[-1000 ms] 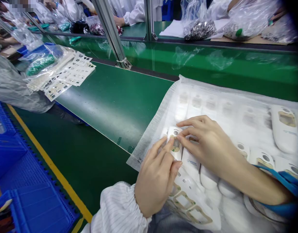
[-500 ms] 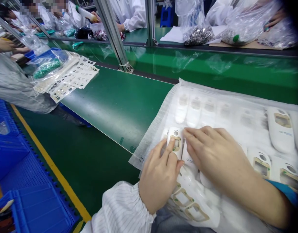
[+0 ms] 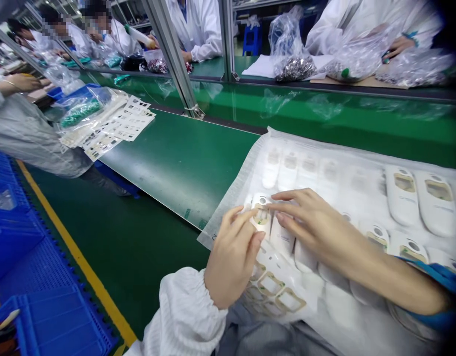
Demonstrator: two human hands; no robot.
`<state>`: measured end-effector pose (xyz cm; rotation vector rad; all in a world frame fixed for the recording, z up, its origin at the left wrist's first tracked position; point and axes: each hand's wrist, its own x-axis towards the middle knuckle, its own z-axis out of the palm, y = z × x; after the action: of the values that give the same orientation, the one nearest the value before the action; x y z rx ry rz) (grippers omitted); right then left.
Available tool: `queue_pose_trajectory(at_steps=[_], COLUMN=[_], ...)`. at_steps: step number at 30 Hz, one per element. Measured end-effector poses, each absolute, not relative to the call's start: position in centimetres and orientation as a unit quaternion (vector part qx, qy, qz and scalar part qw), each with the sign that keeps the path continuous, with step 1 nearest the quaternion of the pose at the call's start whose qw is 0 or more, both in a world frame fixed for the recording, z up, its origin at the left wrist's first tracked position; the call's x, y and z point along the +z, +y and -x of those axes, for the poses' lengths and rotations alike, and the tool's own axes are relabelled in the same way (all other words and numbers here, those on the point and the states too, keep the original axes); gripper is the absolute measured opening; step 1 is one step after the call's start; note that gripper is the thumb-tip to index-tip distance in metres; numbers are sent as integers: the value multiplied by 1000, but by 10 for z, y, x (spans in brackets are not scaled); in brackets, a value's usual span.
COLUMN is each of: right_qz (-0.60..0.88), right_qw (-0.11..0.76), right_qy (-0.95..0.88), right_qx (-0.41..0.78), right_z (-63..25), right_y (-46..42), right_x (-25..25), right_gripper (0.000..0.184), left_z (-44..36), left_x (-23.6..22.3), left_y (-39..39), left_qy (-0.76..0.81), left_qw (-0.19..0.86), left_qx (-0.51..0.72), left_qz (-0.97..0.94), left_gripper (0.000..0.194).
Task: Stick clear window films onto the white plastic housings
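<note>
A white oval plastic housing (image 3: 261, 215) with a tan-edged window lies at the near left of a white foam sheet (image 3: 231, 198). My left hand (image 3: 231, 257) rests beside it, fingertips pressing on its window. My right hand (image 3: 317, 232) reaches across from the right, index and thumb tips touching the same housing's window. More white housings (image 3: 402, 195) lie in rows on the sheet, several under a translucent foam cover. A white sheet with tan window frames (image 3: 274, 291) lies under my left wrist.
The sheet lies on a green conveyor table (image 3: 176, 158). Perforated white cards (image 3: 116, 123) and plastic bags of parts (image 3: 79, 106) sit at the far left. Blue crates (image 3: 46, 321) stand low left. People in white coats work beyond the metal posts (image 3: 172, 54).
My right hand's fingers spread and shifted slightly left over the housing. My left fingertips stayed on the window. The view shifted a little, showing more housings at the right.
</note>
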<state>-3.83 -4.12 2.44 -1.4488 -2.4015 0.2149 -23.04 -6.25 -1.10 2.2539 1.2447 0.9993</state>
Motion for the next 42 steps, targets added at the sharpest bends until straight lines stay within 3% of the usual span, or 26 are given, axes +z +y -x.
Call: queue_pose_trajectory(at_steps=[3,6,7,9,12,14,17,19,21,24,28,37,40,42], right_qz=[509,485,489,518,540,533,531,531,540,560,569,562,554,548], right_qw=[214,213,218,235,247,247,270,278,294,344,378,401,413,418], right_qy=[-810,-828,-827,-799,-726,-683,-650,-642,-640,-641,-639,-664,-675,-683], right_qx=[198,184,173,194,347,433,472,477,461,396,354,286,260,242], right_z=[36,41,43,45,38,29,14,6,-2,-10,-20,-42,-46,-49], right_y=[-67,-104,-114,-127,-130,-130,-135,-143,-152,-165,-178,-200,-203,-204], right_x=[39,40,38,34,40,50,62,63,59,54,56,58,56,55], right_gripper=[39,79,82,60,18,19,20,15,12,28,14,12,8,6], left_z=[240,240,239,235,232,231,224,215,204,187,172,152,149,147], left_x=[0,8,11,15,20,25,32,36,39,41,43,43,44,46], left_y=[-68,-74,-76,-80,-85,-89,-93,-97,-102,-111,-121,-141,-142,-141], left_qy=[494,539,539,524,452,373,300,307,332,367,373,380,339,318], left_qw=[326,429,444,462,508,545,600,625,637,647,643,604,634,657], left_qx=[416,463,483,516,531,515,458,446,458,464,466,489,451,418], left_qz=[-691,-558,-528,-496,-506,-547,-583,-563,-523,-480,-480,-502,-529,-540], left_gripper=[27,44,48,51,47,45,62,51,38,31,31,30,25,36])
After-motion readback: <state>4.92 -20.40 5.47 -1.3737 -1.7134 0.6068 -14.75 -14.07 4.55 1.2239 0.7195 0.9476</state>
